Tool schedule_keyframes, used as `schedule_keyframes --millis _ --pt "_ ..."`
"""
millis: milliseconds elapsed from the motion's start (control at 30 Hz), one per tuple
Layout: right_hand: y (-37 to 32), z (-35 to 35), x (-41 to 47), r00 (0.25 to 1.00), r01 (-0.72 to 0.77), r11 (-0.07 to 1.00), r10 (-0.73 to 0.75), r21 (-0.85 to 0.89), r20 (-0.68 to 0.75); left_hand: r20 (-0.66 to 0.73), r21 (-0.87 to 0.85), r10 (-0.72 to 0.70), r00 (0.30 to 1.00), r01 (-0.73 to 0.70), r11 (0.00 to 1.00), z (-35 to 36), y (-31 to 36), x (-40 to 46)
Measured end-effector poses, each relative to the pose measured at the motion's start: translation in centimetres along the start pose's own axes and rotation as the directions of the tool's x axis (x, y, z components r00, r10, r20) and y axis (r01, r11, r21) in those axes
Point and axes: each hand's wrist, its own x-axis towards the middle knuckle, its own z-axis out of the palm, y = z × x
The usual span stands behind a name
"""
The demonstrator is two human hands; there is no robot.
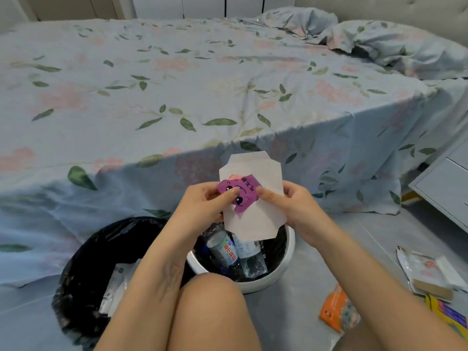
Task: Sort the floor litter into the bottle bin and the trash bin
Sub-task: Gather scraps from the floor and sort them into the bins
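My left hand (202,201) and my right hand (291,203) together hold a flat white card sleeve (253,219) with a purple cartoon-face wrapper (240,192) pressed against its front. Both thumbs pinch the wrapper. The items hang above the white bottle bin (283,272), which has a black liner and several plastic bottles (225,252) inside. Left of it stands the trash bin with a black bag (83,264), holding white packaging (114,287).
A bed with a floral sheet (177,97) fills the space ahead. My bare knee (212,305) is in front of the bins. On the floor at right lie an orange packet (334,310), a silver pouch (420,269) and a yellow-purple packet (448,312). A grey drawer unit (445,183) stands at far right.
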Motion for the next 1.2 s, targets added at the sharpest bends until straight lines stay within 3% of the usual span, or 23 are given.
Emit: schedule_keyframes --millis 133,333,467,733,900,1000,1100,1200 --pt "1.5 2.4 0.4 0.989 0.074 0.939 -0.025 -0.336 0.147 -0.196 0.021 -0.055 0.979 0.061 0.998 -6.3 -3.5 -1.7" --pt "4.1 2.5 1.3 0.972 0.119 0.747 0.045 -0.654 0.229 -0.344 0.217 -0.299 0.89 0.386 0.897 -16.9 -13.7 -3.1" --pt "5.3 2.0 1.8 0.975 0.081 0.711 0.089 -0.699 0.204 -0.393 0.391 -0.39 0.833 0.535 0.749 -18.7 -18.9 -3.1" --pt "7.0 0.2 2.5 0.979 -0.007 0.718 0.147 -0.696 0.142 -0.423 0.548 -0.453 0.785 0.62 0.562 -17.1 -23.1 -0.8" --pt "7.7 -1.7 2.6 0.979 -0.052 0.712 0.174 -0.701 0.104 -0.407 0.791 -0.524 0.748 0.576 0.207 -16.2 -23.4 -0.5" --pt "7.9 -3.1 2.5 0.981 -0.076 0.734 0.176 -0.675 0.081 -0.433 0.84 -0.477 0.765 0.535 0.094 -15.7 -21.6 0.4" --pt "8.2 -5.0 2.3 0.987 -0.087 0.756 0.153 -0.649 0.045 -0.441 0.865 -0.388 0.809 0.499 0.056 -15.5 -18.7 2.1" --pt "8.9 -7.4 2.3 0.99 -0.108 0.791 0.138 -0.602 0.004 -0.395 0.885 -0.254 0.883 0.439 0.153 -14.2 -14.0 4.1"
